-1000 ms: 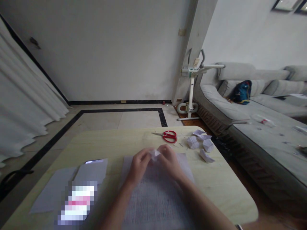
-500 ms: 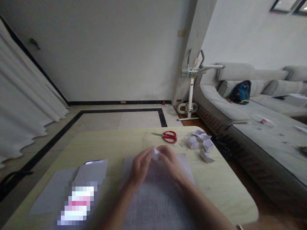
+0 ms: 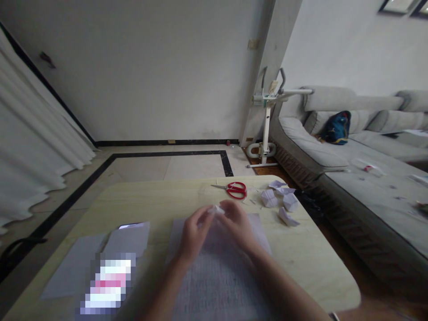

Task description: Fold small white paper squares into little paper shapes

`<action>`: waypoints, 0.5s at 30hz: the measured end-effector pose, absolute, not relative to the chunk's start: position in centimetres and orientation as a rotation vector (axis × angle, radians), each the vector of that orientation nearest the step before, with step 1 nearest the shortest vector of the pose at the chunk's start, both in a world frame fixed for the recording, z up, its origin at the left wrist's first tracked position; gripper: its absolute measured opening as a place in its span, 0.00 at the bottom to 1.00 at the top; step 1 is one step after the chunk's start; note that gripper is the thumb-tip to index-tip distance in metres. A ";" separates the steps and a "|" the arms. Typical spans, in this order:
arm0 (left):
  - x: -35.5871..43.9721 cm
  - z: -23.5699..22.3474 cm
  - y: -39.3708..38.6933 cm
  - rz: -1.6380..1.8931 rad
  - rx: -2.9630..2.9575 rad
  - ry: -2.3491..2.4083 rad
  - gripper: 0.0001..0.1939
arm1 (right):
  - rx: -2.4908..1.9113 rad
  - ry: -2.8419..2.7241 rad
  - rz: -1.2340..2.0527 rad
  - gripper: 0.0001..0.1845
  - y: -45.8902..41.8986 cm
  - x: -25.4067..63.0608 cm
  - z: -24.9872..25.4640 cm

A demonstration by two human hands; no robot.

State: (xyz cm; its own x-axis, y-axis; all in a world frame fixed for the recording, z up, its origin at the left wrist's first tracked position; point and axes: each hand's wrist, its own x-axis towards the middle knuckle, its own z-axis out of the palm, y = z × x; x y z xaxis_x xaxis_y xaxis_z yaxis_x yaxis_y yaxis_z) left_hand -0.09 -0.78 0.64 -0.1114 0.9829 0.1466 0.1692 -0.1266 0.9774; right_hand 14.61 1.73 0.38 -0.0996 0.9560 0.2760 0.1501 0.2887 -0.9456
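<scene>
A small folded piece of white paper (image 3: 216, 210) is pinched between my two hands, its pointed tip showing above the fingers. My left hand (image 3: 195, 229) is closed on its left side, and my right hand (image 3: 236, 225) is closed on its right side. Fingers cover most of the piece. Below the hands lies a large printed sheet (image 3: 220, 276) on the wooden table (image 3: 140, 196). Red-handled scissors (image 3: 236, 190) rest just beyond the hands, blades pointing left. Several folded paper pieces (image 3: 269, 199) sit to the right of them.
At the left of the table are white sheets (image 3: 72, 267), a paper stack (image 3: 129, 238) and a blurred-out bright object (image 3: 109, 283). Tiny paper scraps (image 3: 253, 202) lie near the scissors. Beyond the table stand an exercise machine (image 3: 266, 120) and a grey sofa (image 3: 368, 156).
Both hands stay over the printed sheet. The fingers have shifted slightly around the folded paper, and more of its white tip now shows as a peak.
</scene>
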 end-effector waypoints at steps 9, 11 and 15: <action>-0.3 0.3 -0.8 1.310 1.675 1.430 0.14 | -0.993 -1.684 0.927 0.12 1.9 15.6 1.8; -0.3 0.3 -0.8 1.310 1.708 1.420 0.14 | -0.983 -1.697 0.921 0.11 1.9 15.6 1.8; -0.2 0.3 -0.8 1.304 1.742 1.410 0.13 | -0.988 -1.625 1.021 0.09 2.1 15.5 1.6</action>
